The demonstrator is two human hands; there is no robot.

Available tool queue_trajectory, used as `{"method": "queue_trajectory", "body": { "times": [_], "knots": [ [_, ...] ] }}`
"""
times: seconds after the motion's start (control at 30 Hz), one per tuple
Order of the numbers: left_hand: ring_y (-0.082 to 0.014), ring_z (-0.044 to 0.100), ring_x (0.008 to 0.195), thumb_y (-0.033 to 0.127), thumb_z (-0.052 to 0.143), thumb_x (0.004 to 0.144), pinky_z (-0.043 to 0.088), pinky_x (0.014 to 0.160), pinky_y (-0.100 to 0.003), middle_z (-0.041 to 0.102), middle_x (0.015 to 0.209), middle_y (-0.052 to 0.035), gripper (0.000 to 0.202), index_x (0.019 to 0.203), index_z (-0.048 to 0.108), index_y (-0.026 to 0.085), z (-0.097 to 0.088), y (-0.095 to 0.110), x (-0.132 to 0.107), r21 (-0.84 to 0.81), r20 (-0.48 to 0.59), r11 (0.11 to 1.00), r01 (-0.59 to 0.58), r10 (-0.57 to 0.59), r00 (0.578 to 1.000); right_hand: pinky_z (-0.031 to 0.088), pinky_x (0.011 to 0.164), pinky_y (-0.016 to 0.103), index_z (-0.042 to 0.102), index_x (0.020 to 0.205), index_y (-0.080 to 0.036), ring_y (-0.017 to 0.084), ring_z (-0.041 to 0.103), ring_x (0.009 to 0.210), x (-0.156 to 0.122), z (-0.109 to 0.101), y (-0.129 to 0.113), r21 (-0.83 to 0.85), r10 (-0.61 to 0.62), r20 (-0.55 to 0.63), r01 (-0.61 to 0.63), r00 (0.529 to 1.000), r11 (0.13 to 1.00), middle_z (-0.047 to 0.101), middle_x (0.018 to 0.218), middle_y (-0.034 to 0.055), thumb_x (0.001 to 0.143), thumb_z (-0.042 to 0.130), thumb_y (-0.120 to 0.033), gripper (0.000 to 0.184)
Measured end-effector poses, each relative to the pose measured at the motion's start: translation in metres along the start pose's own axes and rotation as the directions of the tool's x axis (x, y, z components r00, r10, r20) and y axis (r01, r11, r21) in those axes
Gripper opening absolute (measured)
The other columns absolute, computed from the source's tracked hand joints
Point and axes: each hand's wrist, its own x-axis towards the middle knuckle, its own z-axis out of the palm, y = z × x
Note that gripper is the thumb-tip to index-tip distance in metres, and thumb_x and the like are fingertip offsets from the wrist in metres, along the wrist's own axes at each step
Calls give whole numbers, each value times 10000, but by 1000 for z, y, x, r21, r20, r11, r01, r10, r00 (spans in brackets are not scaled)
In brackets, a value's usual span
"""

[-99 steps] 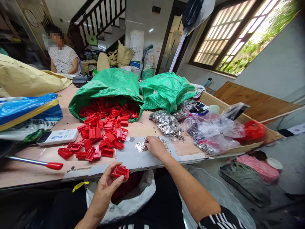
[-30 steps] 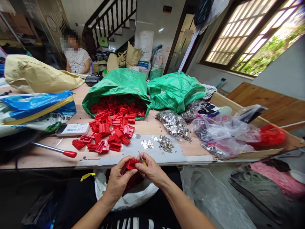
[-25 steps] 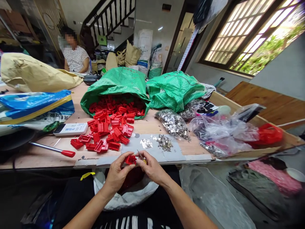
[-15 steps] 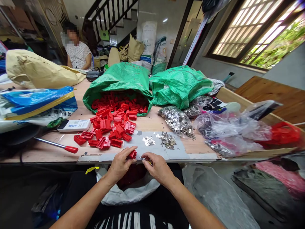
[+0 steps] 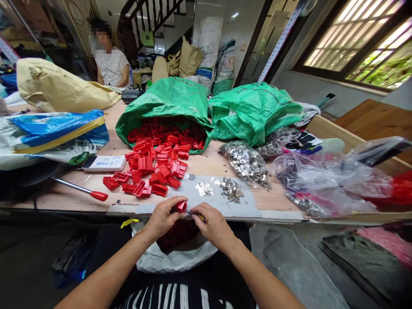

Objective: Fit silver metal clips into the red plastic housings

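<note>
My left hand (image 5: 162,216) grips a small red plastic part (image 5: 181,207) at the table's near edge. My right hand (image 5: 211,223) holds a thin metal tool with a yellow handle (image 5: 193,213), its tip against the red part. Just beyond my hands lie two little heaps of shiny metal pieces (image 5: 222,189) on a grey card sheet (image 5: 209,204). A pile of loose red parts (image 5: 151,171) spills from an open green sack (image 5: 167,103) further back.
A white bag (image 5: 174,257) with red parts sits in my lap. On the table: a red-handled screwdriver (image 5: 82,190), a white remote (image 5: 104,163), a blue sack (image 5: 48,135), a second green sack (image 5: 254,111), clear bags of metal pieces (image 5: 322,176). Another person (image 5: 111,64) sits far left.
My right hand left the metal heap and came back to the red part in my left hand. Over the last second both hands stayed together, and the view tilted slightly.
</note>
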Motion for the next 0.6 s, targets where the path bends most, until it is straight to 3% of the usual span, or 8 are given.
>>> {"method": "queue_trajectory", "body": {
  "times": [0.2, 0.6],
  "knots": [
    [-175, 645, 864, 208, 655, 736, 503, 818, -310, 706, 955, -28, 329, 1063, 628, 228, -1, 1, 2, -6, 21, 1000, 0, 0, 1000, 470, 762, 290, 616, 938, -223, 175, 602, 846, 0, 2, 0, -29, -6, 6, 6, 1000, 1000, 615, 920, 43, 870, 486, -155, 161],
    [-180, 649, 875, 205, 680, 731, 493, 818, -299, 716, 952, -30, 309, 1035, 631, 224, 0, -5, 1, -3, 16, 1000, -2, 2, 1000, 485, 754, 268, 609, 963, -215, 178, 611, 856, -1, 6, -7, -97, 21, 30, -18, 999, 995, 606, 935, 60, 878, 459, -119, 197]
  ]
}}
